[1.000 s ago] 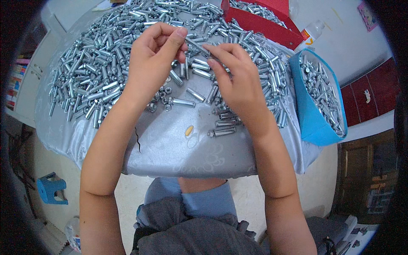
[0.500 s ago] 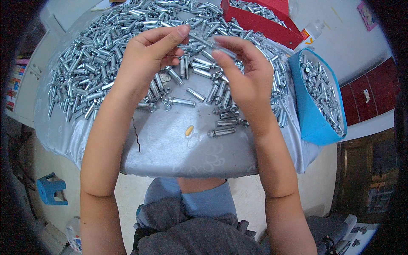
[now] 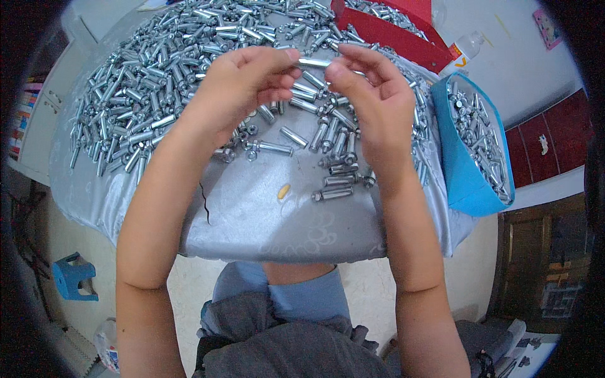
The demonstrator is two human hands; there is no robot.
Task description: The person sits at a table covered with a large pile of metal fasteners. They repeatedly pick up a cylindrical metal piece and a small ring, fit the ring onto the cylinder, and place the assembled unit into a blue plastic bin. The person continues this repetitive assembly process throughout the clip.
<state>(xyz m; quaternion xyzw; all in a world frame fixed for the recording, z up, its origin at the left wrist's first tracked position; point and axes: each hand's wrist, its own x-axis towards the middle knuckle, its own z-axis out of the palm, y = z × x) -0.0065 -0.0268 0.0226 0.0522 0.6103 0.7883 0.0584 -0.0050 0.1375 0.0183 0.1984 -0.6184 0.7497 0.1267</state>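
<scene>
Pinching one metal sleeve bolt (image 3: 313, 63) between left hand (image 3: 242, 88) and right hand (image 3: 372, 104), I reckon a slack fingertip grip drops it into the pile of bolts (image 3: 164, 82).

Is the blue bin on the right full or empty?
Full: the blue bin is heaped with silver metal bolts up to its rim.

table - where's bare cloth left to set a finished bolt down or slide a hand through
Bare grey cloth runs along the near table edge, below the loose bolts and around the small yellow bit. Beyond the left hand and right hand the bolt heap covers everything. The blue bin blocks the right side.
</scene>
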